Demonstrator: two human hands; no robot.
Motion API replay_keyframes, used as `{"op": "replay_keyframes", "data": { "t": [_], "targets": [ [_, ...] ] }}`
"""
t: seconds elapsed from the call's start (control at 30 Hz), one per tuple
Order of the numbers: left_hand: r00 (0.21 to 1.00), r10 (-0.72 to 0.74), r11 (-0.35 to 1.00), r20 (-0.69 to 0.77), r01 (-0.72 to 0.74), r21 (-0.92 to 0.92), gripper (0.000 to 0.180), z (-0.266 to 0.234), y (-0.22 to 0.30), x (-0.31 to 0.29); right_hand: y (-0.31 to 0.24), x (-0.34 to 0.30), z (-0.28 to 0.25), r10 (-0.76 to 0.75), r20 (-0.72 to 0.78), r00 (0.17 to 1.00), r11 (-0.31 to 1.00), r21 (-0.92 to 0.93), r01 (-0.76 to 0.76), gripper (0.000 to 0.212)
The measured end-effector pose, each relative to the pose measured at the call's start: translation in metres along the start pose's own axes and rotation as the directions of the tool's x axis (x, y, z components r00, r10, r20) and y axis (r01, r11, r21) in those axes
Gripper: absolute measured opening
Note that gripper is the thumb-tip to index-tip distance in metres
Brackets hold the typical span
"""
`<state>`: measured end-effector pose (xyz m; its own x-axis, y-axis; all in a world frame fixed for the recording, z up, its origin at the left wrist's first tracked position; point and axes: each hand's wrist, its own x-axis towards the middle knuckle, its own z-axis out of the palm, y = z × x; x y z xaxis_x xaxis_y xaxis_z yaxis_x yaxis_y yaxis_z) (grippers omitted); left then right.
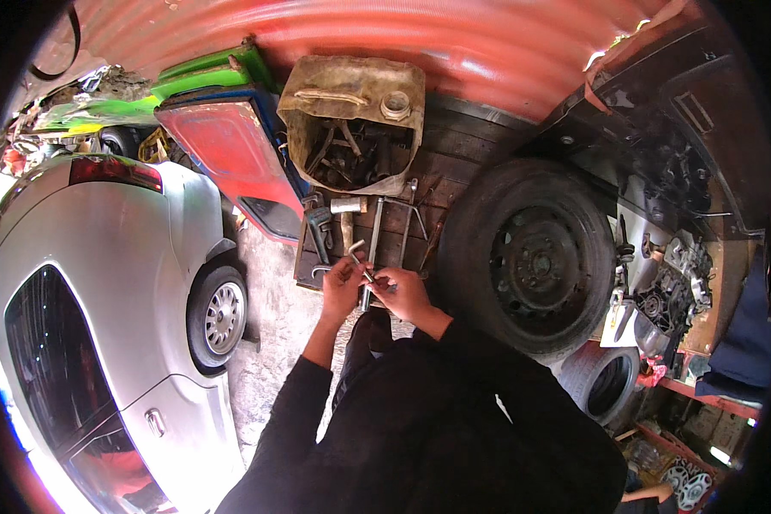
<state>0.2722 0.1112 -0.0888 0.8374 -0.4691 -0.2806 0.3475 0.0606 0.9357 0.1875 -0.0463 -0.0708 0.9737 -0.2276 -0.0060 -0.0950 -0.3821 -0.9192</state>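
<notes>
A short, bent metal rod (pixel 359 257), like an L-shaped key, is held in front of my body. My left hand (pixel 341 289) is closed around its middle with the bent end sticking up. At the rod's lower end, the fingers of my right hand (pixel 403 294) pinch together on it. Just beyond my hands, a wooden bench (pixel 433 154) carries a hammer (pixel 348 224) with a wooden handle and pale head. Left of the hammer lies a grey adjustable wrench (pixel 319 230). A long steel bar (pixel 375 230) runs toward me, passing close beside my hands.
A cut-open plastic jerrycan (pixel 351 81) full of dark metal parts stands on the bench. To the right are a large wheel (pixel 531 257), another tyre (pixel 604 381) and engine parts (pixel 664 291). A silver car (pixel 128 257) fills the left, beside a red panel (pixel 227 154).
</notes>
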Motion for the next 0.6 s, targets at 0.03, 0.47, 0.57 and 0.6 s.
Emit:
{"op": "replay_keyframes", "data": {
  "t": [0.03,0.47,0.57,0.6],
  "targets": [
    [0.999,0.04,0.999,0.024,-0.04,-0.005,0.032,0.008,0.032,-0.009,-0.024,-0.001,-0.012,-0.007,-0.014,1.0,0.999,0.037,0.008,0.024],
    [0.866,0.359,0.932,0.348,-0.354,-0.079,0.037,0.084,0.257,-0.055,-0.193,-0.019,-0.111,-0.139,-0.067,0.988,0.718,0.68,0.147,0.016],
    [0.85,0.385,0.922,0.36,-0.375,-0.099,0.036,0.091,0.263,-0.05,-0.193,-0.016,-0.116,-0.178,-0.115,0.977,0.733,0.647,0.209,0.016],
    [0.858,0.374,0.927,0.351,-0.361,-0.104,0.035,0.092,0.263,-0.048,-0.192,-0.014,-0.118,-0.182,-0.115,0.976,0.746,0.631,0.214,0.017]
  ]
}}
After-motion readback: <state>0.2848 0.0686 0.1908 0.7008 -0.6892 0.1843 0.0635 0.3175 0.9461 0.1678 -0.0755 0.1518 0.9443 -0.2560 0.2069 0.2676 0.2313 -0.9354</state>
